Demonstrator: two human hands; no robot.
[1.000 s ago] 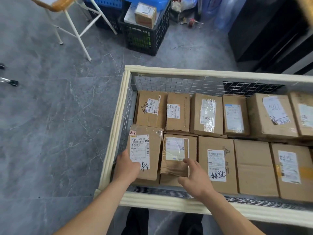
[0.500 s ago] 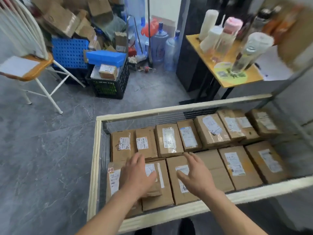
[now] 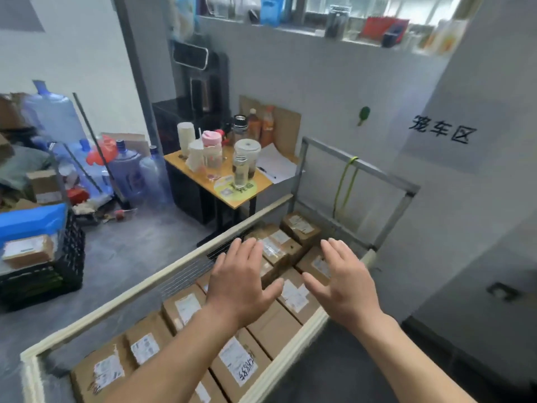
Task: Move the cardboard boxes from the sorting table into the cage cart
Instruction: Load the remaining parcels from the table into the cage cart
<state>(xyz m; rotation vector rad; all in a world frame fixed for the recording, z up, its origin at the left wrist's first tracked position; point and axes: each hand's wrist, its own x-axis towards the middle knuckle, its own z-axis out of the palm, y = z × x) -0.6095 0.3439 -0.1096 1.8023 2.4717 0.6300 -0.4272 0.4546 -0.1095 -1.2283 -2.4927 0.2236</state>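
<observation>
The cage cart (image 3: 162,283) with a cream padded rim and wire mesh walls runs from lower left to centre right. Several brown cardboard boxes (image 3: 186,308) with white labels lie packed flat inside it in two rows. My left hand (image 3: 242,280) hovers above the boxes, palm down, fingers straight and spread, holding nothing. My right hand (image 3: 344,282) hovers beside it over the cart's right rim, fingers also straight and empty. The sorting table is out of view.
A small orange table (image 3: 241,196) crowded with cups and bottles stands just behind the cart. A black crate (image 3: 69,257) with a blue bin and a box sits at left. Water jugs (image 3: 128,173) cluster by the far wall. A grey wall stands to the right.
Both hands have lifted off the boxes and now hover open above them. The view has swung up and to the right, showing the wall and the orange table.
</observation>
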